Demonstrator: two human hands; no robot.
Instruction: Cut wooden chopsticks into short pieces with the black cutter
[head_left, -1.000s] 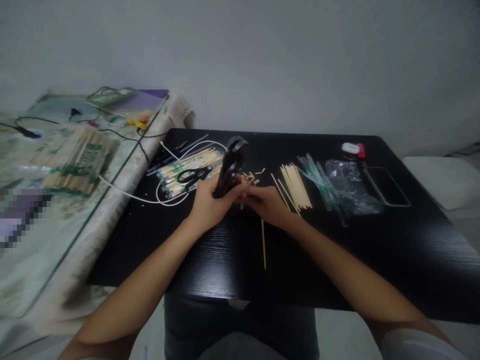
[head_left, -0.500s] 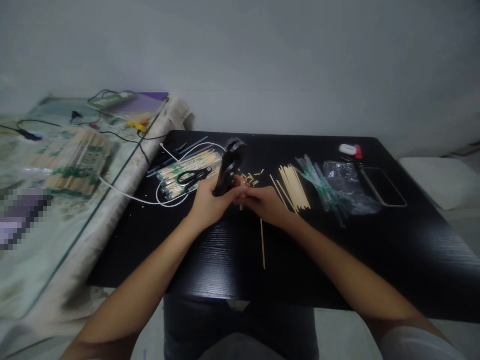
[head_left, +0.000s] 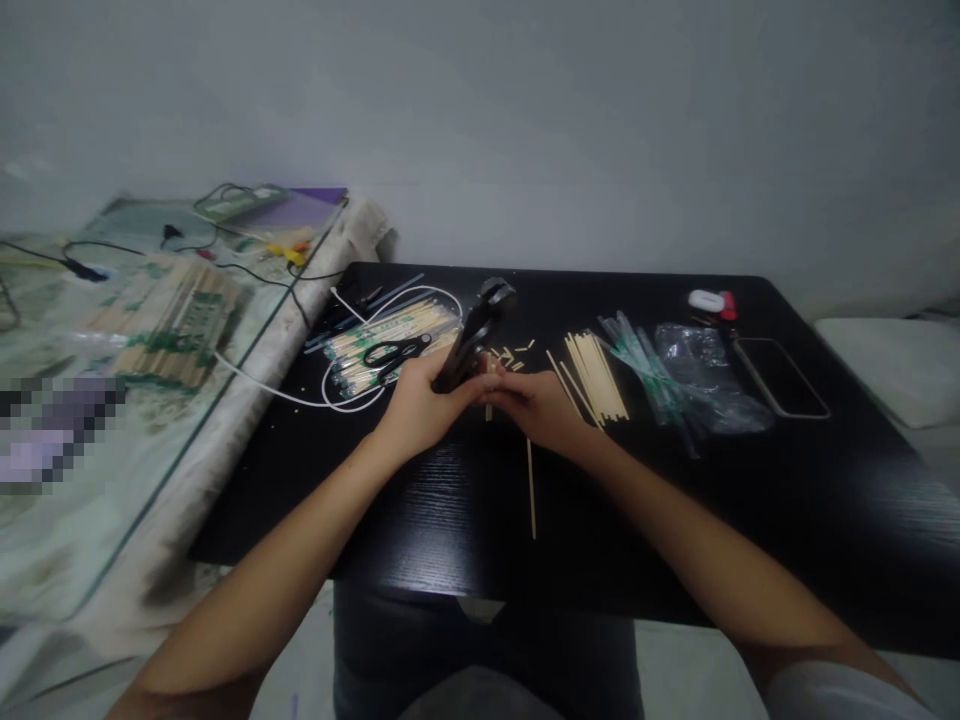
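Note:
My left hand [head_left: 424,405] is closed around a black hand tool [head_left: 474,335] with a rounded head; its exact kind does not show. The tool leans upward and to the right. Meeting it at the fingertips, my right hand [head_left: 544,405] pinches a short pale wooden stick piece [head_left: 489,412], mostly covered by the fingers. Small cut stick pieces [head_left: 517,355] lie scattered just beyond the hands. One long thin wooden stick [head_left: 532,490] points toward me on the black table [head_left: 420,530].
Loose wooden sticks [head_left: 596,380] lie right of my hands, beside green-clear plastic wrappers [head_left: 652,370] and a phone [head_left: 781,378]. To the left, black-handled scissors [head_left: 390,352] rest on wrapped sticks [head_left: 352,365], ringed by a white cord [head_left: 285,398]. More wrapped sticks [head_left: 176,320] occupy the side table.
The whole view has shifted slightly, so the table appears farther right. The black tool leans more to the right. Both hands keep their holds, fingertips still together.

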